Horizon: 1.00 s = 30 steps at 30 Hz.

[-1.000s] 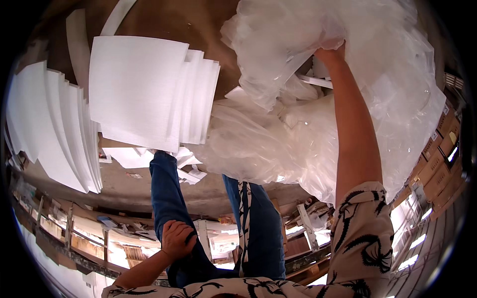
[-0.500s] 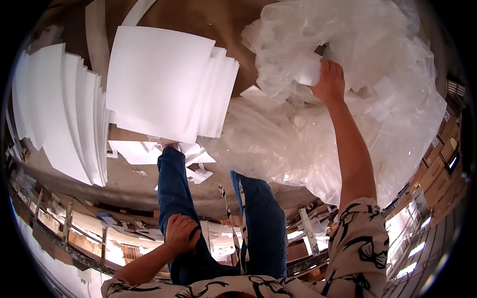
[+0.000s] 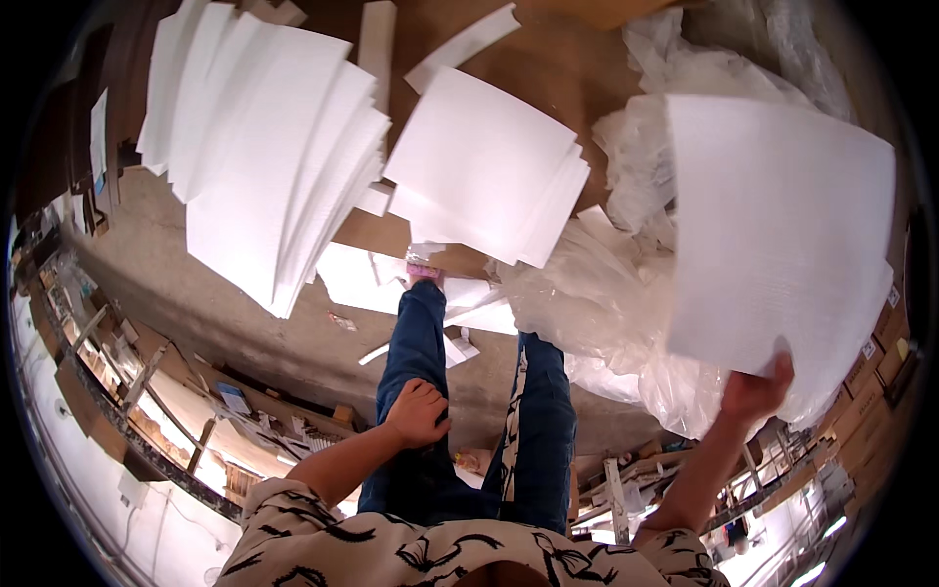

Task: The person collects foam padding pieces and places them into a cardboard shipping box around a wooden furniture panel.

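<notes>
My right hand (image 3: pixel 758 388) grips a large white foam sheet (image 3: pixel 782 235) by its near edge, thumb on top, and holds it up at the right. The raised sheet covers much of the crumpled clear plastic film (image 3: pixel 636 176) behind it. My left hand (image 3: pixel 419 411) rests on my left thigh, fingers loosely laid over the jeans and holding nothing. Ahead lies a small stack of white sheets (image 3: pixel 479 157), slightly fanned. To its left, a taller fanned stack of white sheets (image 3: pixel 284 147) leans over.
White offcuts (image 3: pixel 479 303) lie on the floor by my foot. Brown cardboard (image 3: pixel 558 59) with white strips (image 3: pixel 460 44) spreads at the far side. Cardboard boxes (image 3: pixel 866 382) are piled at the right edge. Metal-framed shelving (image 3: pixel 137 382) with clutter runs along the near left.
My right hand has come back toward me from the plastic film, bringing up a white foam sheet. My left hand stays on my thigh. The view has swung, so the stacks appear farther right.
</notes>
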{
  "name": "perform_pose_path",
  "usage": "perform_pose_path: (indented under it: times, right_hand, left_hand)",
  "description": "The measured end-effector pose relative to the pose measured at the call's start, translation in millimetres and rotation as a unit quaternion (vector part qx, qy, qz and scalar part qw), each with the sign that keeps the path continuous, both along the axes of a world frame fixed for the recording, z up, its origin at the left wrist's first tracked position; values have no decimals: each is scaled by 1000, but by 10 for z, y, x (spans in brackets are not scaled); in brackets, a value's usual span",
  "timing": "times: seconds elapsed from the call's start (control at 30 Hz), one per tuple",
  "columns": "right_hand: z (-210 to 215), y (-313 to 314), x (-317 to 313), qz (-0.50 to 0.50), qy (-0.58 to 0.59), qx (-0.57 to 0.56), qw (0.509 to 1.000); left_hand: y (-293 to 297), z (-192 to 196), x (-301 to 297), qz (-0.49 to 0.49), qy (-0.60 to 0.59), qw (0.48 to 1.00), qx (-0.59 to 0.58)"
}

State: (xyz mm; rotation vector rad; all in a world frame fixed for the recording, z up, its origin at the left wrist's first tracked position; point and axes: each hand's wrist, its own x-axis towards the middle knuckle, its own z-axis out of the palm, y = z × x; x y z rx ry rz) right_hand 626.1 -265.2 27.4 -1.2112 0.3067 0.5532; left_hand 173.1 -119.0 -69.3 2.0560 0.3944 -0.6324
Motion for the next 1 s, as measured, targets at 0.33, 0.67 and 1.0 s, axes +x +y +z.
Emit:
perform_pose_path:
  times: [0.33, 0.67, 1.0]
  right_hand:
    - [-2145, 1682, -1264, 273, -40, -301, 913]
    - [-1966, 2286, -1766, 515, -502, -538, 438]
    - [-1200, 2616, -1893, 570, -322, -441, 614]
  left_hand:
    - [201, 52, -378, 61, -60, 996, -1]
    - [527, 43, -760, 108, -37, 993, -21]
    - [240, 323, -1547, 435, -11, 899, 49]
